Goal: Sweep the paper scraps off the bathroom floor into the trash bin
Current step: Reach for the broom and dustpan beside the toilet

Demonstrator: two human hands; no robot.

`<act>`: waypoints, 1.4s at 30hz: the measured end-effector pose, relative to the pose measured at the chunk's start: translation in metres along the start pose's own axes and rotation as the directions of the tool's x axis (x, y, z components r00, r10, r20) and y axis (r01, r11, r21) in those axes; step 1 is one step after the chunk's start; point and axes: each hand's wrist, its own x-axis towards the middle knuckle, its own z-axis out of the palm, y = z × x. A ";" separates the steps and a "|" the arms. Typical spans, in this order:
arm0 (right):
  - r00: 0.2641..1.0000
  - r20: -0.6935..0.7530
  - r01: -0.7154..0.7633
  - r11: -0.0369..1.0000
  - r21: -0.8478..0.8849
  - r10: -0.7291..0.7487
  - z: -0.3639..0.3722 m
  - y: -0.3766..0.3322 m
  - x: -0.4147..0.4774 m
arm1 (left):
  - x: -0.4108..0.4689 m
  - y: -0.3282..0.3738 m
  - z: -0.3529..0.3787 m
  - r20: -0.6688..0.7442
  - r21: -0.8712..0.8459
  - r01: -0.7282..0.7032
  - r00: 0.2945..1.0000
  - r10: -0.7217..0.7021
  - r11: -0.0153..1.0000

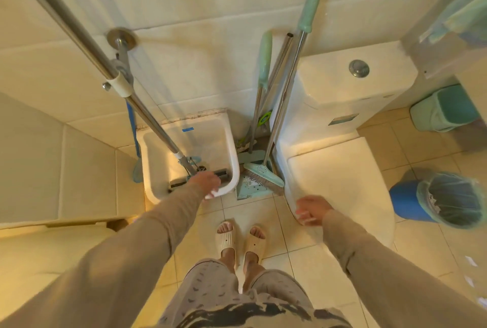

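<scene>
Currently both my hands are empty. My left hand [208, 185] is loosely open, reaching over the front rim of the mop sink [229, 169]; my right hand [311, 209] hangs open with fingers relaxed beside the toilet [342, 182]. Neither grips anything.

Between the 2 fixtures, the broom [263, 177] stands with its bristles resting in the dustpan [246, 190], both handles leaning against the wall; presumably parked there so they stay upright and out of the walkway. I judge this is the tool-fetch step: sweeping not begun.

Paper scraps [470, 260] lie on the floor tiles [303, 269] at the far right edge, well apart from my hands. The blue trash bin [445, 200], lined with a bag, sits right of the toilet, near the scraps. A second, green bin [445, 111] stands farther back.
</scene>
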 end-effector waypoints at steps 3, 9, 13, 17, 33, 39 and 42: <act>0.995 -0.003 0.100 0.995 -0.011 -0.100 -0.012 -0.087 0.004 | 0.007 0.070 -0.026 -0.072 0.029 -0.169 0.983 0.170 0.985; 0.946 0.010 0.313 0.926 0.211 -0.323 -0.041 -0.213 -0.001 | -0.001 0.198 -0.068 -0.265 0.423 -0.436 0.779 0.568 0.794; 0.940 0.012 0.251 0.715 0.652 -0.341 -0.050 -0.261 0.010 | 0.002 0.249 -0.087 -0.237 0.626 -0.482 0.631 0.738 0.613; 0.918 0.042 0.160 0.465 0.871 -0.394 -0.049 -0.287 0.023 | 0.012 0.265 -0.080 -0.119 0.771 -0.466 0.564 0.817 0.434; 0.945 0.078 0.074 0.441 0.894 -0.317 -0.046 -0.277 0.020 | 0.014 0.256 -0.047 0.390 0.885 0.002 0.544 0.743 -0.466; 0.937 0.266 -0.207 0.254 0.945 -0.228 -0.026 -0.213 -0.005 | -0.021 0.237 0.007 0.540 0.740 -0.031 0.622 0.567 -0.672; 0.926 0.319 -0.289 0.165 0.943 -0.202 -0.019 -0.179 -0.016 | -0.039 0.220 0.029 0.595 0.672 -0.037 0.622 0.509 -0.740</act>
